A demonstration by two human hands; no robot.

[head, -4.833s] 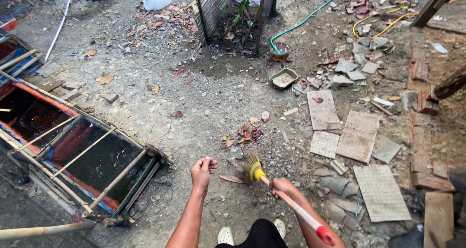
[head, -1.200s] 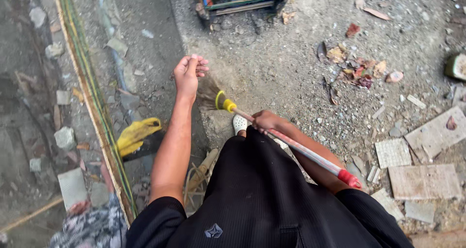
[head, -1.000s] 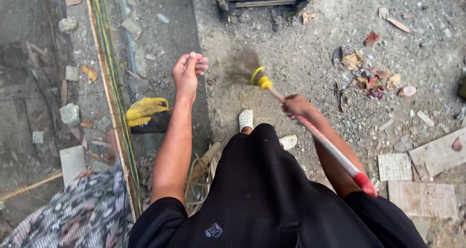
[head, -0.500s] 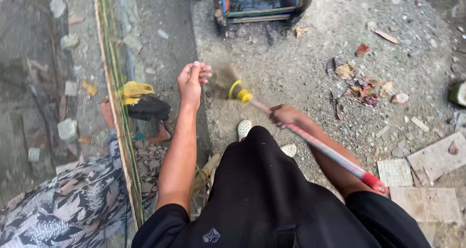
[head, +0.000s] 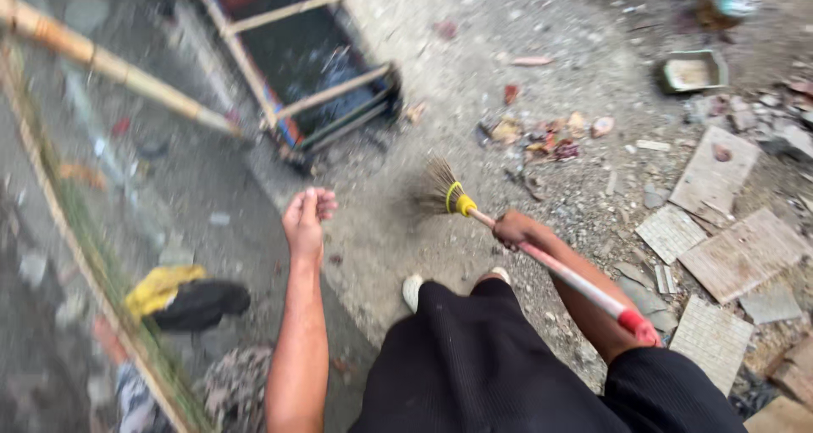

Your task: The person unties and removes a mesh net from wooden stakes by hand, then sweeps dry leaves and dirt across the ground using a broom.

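Observation:
My right hand (head: 514, 228) grips the red-and-white handle of a small stick broom (head: 449, 194) with a yellow collar. Its bristles point up-left over gritty ground. My left hand (head: 306, 221) is held out in front, empty, with fingers loosely curled together. A small heap of dry leaves (head: 542, 136) lies beyond the broom head. My white shoes (head: 413, 290) show below, above my black shorts.
A bamboo-framed trough with dark water (head: 305, 60) stands at the top left. Broken tiles (head: 720, 230) and rubble lie at the right. A grey tray (head: 693, 70) sits top right. A yellow and black cloth bundle (head: 182, 296) lies at lower left, by a patterned cloth.
The view has swung up and right, blurring the left side. The broom head has moved right, away from my left hand, and now points toward the leaf heap.

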